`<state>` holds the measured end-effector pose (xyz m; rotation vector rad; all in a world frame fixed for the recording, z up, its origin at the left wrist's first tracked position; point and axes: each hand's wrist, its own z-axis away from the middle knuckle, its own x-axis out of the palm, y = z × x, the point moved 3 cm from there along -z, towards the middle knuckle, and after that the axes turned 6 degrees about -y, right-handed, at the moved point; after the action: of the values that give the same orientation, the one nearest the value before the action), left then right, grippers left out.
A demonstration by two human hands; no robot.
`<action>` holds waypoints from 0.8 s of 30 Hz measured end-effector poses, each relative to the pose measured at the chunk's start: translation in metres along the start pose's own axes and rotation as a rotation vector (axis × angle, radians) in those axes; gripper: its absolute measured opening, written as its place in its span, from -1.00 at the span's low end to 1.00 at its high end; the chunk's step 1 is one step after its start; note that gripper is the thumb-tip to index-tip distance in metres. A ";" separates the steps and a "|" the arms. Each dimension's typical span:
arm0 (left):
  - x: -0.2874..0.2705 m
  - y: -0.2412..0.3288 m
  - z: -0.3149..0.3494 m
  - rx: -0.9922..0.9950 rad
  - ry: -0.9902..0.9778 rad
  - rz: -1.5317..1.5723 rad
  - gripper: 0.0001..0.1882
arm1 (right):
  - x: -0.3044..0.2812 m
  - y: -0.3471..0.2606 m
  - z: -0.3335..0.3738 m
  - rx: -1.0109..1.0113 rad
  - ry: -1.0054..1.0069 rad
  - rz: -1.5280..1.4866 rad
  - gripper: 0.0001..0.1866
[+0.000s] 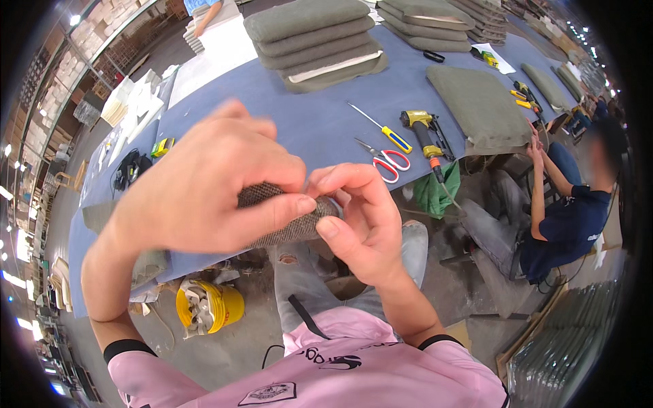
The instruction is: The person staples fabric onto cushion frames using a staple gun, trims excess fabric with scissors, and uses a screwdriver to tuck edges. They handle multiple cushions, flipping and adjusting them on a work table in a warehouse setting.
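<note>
The fabric strip (286, 216) lies with its long axis from nine to three o'clock, clamped in the left hand (204, 187), its three-o'clock end pinched by the right hand (360, 224).

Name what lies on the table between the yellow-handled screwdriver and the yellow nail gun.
Nothing: the head view shows only bare blue table between screwdriver and nail gun.

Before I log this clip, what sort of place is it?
Most likely an upholstery or cushion-making workshop. Grey cushions are stacked on a long blue worktable, beside scissors, a screwdriver and a yellow staple gun. Both hands grip a woven fabric piece.
</note>
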<state>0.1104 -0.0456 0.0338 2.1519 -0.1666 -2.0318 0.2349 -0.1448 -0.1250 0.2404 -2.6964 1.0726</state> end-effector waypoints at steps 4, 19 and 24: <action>0.015 -0.033 -0.009 -0.230 -0.365 0.687 -0.48 | -0.007 0.004 0.006 0.139 0.027 -0.308 -0.61; 0.030 -0.058 -0.007 -0.374 -0.375 1.180 -0.48 | -0.004 0.023 -0.007 -0.032 0.005 -0.058 -0.45; 0.030 -0.068 0.000 -0.306 -0.267 1.086 -0.47 | 0.002 0.031 -0.014 -0.131 0.097 0.058 -0.51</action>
<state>0.1099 0.0149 -0.0089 1.1438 -0.7914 -1.4971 0.2283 -0.1126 -0.1348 0.0856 -2.6875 0.8933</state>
